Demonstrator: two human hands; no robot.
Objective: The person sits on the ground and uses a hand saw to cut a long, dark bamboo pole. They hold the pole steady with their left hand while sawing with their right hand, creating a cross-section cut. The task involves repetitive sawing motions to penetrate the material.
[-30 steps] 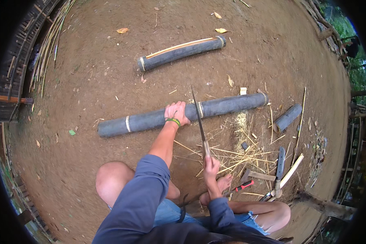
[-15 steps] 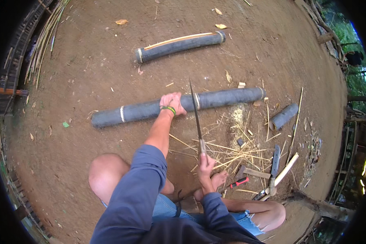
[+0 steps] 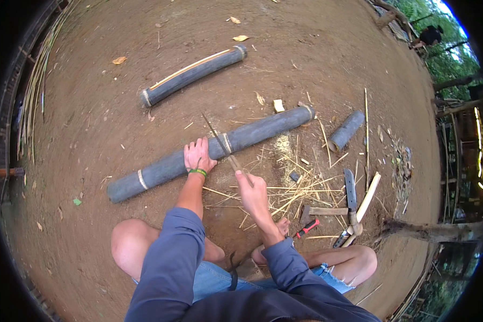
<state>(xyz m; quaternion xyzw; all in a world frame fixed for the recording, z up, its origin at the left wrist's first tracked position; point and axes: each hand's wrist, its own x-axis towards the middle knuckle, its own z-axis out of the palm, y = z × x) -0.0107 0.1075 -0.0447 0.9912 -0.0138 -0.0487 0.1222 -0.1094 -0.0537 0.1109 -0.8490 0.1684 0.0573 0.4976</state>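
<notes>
A long dark bamboo pole (image 3: 172,167) lies slantwise on the dirt in front of me, with pale rings at its joints. My left hand (image 3: 199,155), with a green band at the wrist, grips the pole from above, just left of a ringed joint. In my right hand (image 3: 252,193) is the handle of a saw (image 3: 216,130). Its thin dark blade crosses over the pole close to that joint, right beside my left fingers. Whether the blade touches or bites into the bamboo I cannot tell.
Farther off lies a bamboo length with a slit (image 3: 193,75). On the right are a short bamboo tube (image 3: 346,131), thin split strips (image 3: 290,196), a machete (image 3: 351,193), an axe-like tool with a wooden handle (image 3: 327,211) and a red-handled tool (image 3: 307,227).
My right hand has moved forward, nearer the pole, and the saw blade leans more to the left. My left hand stays on the bamboo. The whole view has turned and shifted somewhat.
</notes>
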